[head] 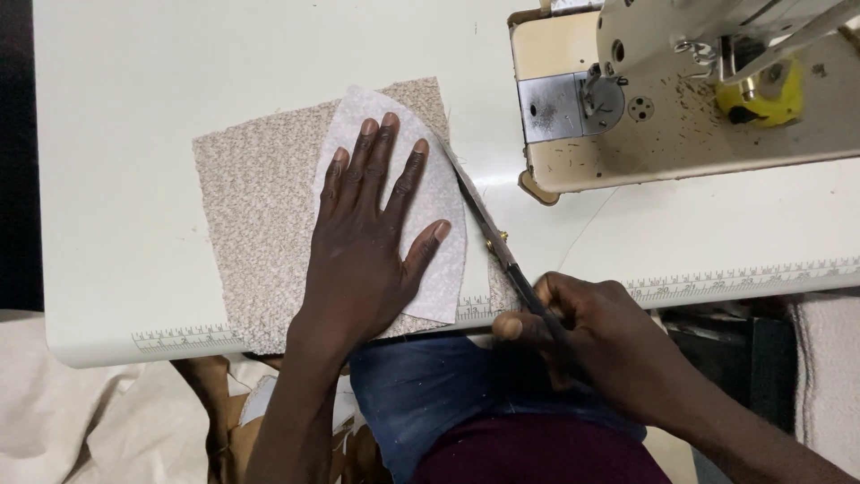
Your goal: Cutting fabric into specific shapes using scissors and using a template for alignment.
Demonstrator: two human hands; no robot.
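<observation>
A beige textured fabric piece (pixel 255 202) lies on the pale sewing table (pixel 116 108). On top of it sits a lighter, curved pattern piece (pixel 443 224). My left hand (pixel 367 237) presses flat on that pattern piece, fingers spread. My right hand (pixel 582 336) grips a pair of scissors (pixel 488 229) at the table's front edge. The blades run along the right curved edge of the pattern piece, through the beige fabric.
A cream sewing machine (pixel 681 90) stands at the back right, with a yellow object (pixel 761 99) beside its arm. A printed ruler strip (pixel 743 278) runs along the table's front edge. Light cloth (pixel 63 421) lies below at the left.
</observation>
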